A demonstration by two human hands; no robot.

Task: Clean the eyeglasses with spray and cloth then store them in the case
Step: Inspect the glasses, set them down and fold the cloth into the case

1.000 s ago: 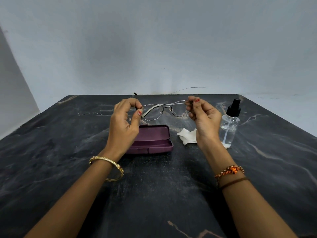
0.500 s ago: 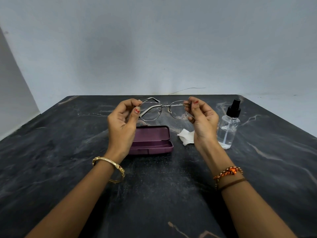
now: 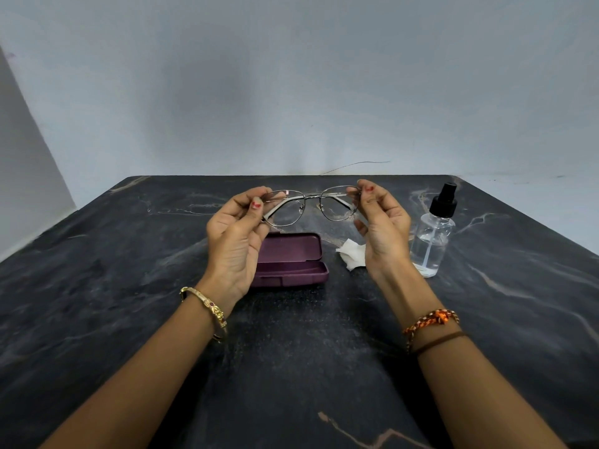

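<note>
1. Dark marbled counter against a grey wall.
2. Left hand and right hand each pinch an end of the glasses, held above the counter.
3. Below lies the open case; cloth and spray sit to its right.

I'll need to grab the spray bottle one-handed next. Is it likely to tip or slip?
The spray bottle looks tall and narrow with only a little liquid at the bottom, so it is probably light and easy to knock over. Its clear, smooth wall may be slippery; the black pump top looks easier to grip.
</note>
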